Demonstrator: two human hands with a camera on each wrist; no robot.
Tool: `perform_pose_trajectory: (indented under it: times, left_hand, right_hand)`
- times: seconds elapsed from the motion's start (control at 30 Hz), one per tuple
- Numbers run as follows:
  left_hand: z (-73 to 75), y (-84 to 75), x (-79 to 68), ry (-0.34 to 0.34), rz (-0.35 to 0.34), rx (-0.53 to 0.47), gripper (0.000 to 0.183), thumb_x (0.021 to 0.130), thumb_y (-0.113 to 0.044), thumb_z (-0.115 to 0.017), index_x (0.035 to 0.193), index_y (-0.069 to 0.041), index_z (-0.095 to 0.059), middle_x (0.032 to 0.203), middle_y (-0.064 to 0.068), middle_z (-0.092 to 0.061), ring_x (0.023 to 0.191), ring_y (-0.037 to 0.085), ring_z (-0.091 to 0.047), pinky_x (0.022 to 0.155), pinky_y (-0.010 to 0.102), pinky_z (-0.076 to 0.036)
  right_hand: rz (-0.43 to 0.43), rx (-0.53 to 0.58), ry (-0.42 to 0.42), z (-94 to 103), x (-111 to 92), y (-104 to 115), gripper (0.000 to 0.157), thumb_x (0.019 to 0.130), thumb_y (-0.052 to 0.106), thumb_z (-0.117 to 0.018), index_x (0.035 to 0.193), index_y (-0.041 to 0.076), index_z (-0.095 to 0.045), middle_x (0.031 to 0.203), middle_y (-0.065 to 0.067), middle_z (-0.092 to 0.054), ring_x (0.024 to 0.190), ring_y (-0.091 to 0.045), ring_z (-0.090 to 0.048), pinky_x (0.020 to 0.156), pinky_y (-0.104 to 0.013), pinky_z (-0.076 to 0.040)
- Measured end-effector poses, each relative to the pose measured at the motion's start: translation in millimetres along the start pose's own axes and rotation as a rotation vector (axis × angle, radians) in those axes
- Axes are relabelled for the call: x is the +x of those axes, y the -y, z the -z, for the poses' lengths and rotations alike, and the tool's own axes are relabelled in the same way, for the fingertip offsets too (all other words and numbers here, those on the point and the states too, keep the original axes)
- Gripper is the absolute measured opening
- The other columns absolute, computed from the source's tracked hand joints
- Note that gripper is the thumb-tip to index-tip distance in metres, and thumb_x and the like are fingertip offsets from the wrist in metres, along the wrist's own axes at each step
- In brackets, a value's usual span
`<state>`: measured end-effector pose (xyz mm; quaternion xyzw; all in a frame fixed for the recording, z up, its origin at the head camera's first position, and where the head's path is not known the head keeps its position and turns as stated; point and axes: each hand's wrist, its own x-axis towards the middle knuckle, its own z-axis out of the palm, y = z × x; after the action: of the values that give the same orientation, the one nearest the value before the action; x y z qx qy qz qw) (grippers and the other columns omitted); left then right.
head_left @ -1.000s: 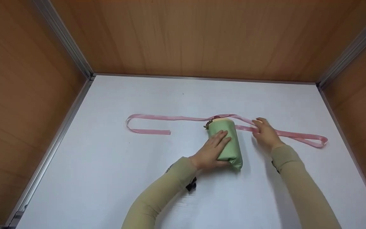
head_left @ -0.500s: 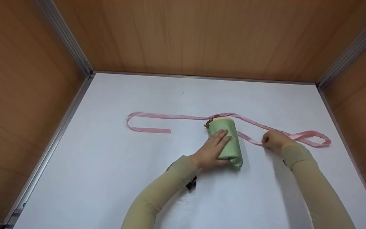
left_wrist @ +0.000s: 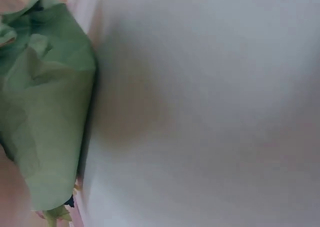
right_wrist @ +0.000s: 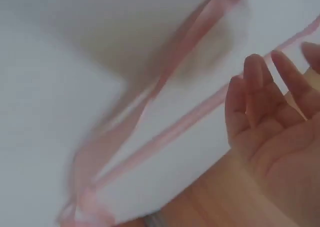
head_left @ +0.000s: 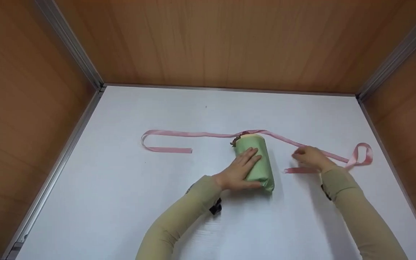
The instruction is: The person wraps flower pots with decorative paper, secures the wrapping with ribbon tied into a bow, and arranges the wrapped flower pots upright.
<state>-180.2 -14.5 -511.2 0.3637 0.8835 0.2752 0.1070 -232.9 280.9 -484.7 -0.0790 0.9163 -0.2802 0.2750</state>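
My left hand (head_left: 238,173) lies over a green paper-wrapped bundle (head_left: 264,164), fingers spread across its top and thumb along its near end. Dark red, leafy bits (head_left: 234,142) poke out at the bundle's far left; in the left wrist view a green leaf (left_wrist: 59,213) shows at the wrap's lower end. Behind the bundle runs a long pink ribbon (head_left: 179,134), looped at both sides. My right hand (head_left: 312,158) hovers over the ribbon's right part, fingers loosely bent. In the right wrist view this hand (right_wrist: 280,132) holds nothing, and the ribbon (right_wrist: 170,129) lies apart from the fingers.
The white tabletop (head_left: 121,202) is bounded by wooden panels (head_left: 208,43) at the back and both sides, with metal edging (head_left: 74,43) at the corners. A ribbon end (head_left: 179,150) lies left of the bundle; another end lies under the right hand.
My right hand pulled the ribbon's right end out from beside the bundle toward the right and let go of it. The right loop changed shape. My left hand stayed on the bundle.
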Motion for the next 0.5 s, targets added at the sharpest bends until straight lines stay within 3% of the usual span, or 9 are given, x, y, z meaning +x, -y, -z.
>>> perform_pose_trajectory:
  times: [0.13, 0.27, 0.37, 0.43, 0.5]
  left_hand:
    - [1.4, -3.4, 1.1, -0.066, 0.057, -0.218, 0.056, 0.100, -0.035, -0.045, 0.148, -0.012, -0.029, 0.159, 0.005, -0.013, 0.147, 0.021, -0.003, 0.119, 0.041, -0.011]
    - [-5.1, -8.8, 0.3, -0.221, 0.179, -0.329, 0.048, 0.097, -0.033, -0.052, 0.141, -0.017, -0.044, 0.155, 0.011, -0.014, 0.144, 0.029, -0.008, 0.116, 0.047, -0.019]
    - [-8.5, -12.4, -1.5, -0.318, 0.367, -0.408, 0.065, 0.090, -0.040, -0.063, 0.144, -0.015, -0.036, 0.148, 0.020, -0.011, 0.138, 0.035, -0.014, 0.111, 0.050, -0.026]
    - [-7.9, -13.7, -3.2, -0.311, 0.508, -0.540, 0.086, 0.085, -0.046, -0.067, 0.148, -0.009, -0.022, 0.146, 0.025, -0.015, 0.136, 0.036, -0.021, 0.110, 0.049, -0.029]
    - [-6.7, -12.5, -5.3, -0.250, 0.629, -0.693, 0.102, 0.081, -0.053, -0.067, 0.148, -0.002, -0.011, 0.146, 0.027, -0.021, 0.135, 0.034, -0.029, 0.110, 0.044, -0.031]
  right_hand:
    - [0.043, 0.346, 0.192, -32.4, 9.1, 22.6, 0.066, 0.097, 0.044, -0.046, 0.134, -0.010, -0.042, 0.122, -0.024, -0.058, 0.106, -0.028, -0.061, 0.093, -0.042, -0.049]
    - [0.097, 0.561, 0.314, -52.2, 11.1, 35.0, 0.065, 0.100, 0.043, -0.040, 0.137, -0.009, -0.037, 0.121, -0.016, -0.062, 0.108, -0.019, -0.062, 0.097, -0.038, -0.047]
    - [0.100, 0.652, 0.346, -61.8, 11.6, 40.4, 0.065, 0.100, 0.043, -0.040, 0.139, -0.009, -0.033, 0.120, -0.010, -0.061, 0.106, -0.015, -0.061, 0.096, -0.035, -0.048]
    - [0.091, 0.685, 0.348, -67.5, 11.4, 42.1, 0.068, 0.099, 0.045, -0.040, 0.140, -0.009, -0.031, 0.121, -0.009, -0.060, 0.106, -0.014, -0.060, 0.094, -0.033, -0.049]
    - [0.085, 0.726, 0.352, -72.2, 11.7, 41.6, 0.069, 0.098, 0.047, -0.042, 0.138, -0.008, -0.034, 0.115, -0.005, -0.062, 0.103, -0.012, -0.061, 0.092, -0.032, -0.050]
